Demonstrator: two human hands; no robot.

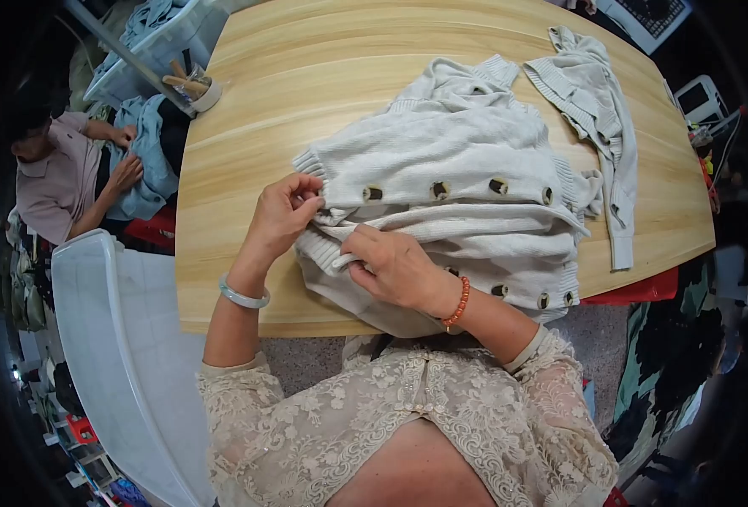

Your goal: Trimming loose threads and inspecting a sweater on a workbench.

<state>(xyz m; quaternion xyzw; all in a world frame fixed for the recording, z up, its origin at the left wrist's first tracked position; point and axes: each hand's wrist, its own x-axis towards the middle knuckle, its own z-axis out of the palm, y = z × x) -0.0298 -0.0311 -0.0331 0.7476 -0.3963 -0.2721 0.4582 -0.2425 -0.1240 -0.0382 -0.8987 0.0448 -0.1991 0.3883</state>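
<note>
A pile of cream knit cardigans (441,152) lies at the table's near middle, with dark buttons on pale patches running across it in two rows. At the pile's left side, my left hand (279,213) pinches the ribbed edge of a cardigan between thumb and fingers. Just to the right and nearer to me, my right hand (397,267) has its fingers curled closed on a fold of the ribbed knit. The fingertips of both hands are partly hidden by cloth.
Another cream knit garment (598,110) lies at the table's right. A round holder with tools (208,95) stands at the far left edge. Beside the wooden table (247,144) are a white plastic bin (120,338) and a person (61,177) handling blue cloth.
</note>
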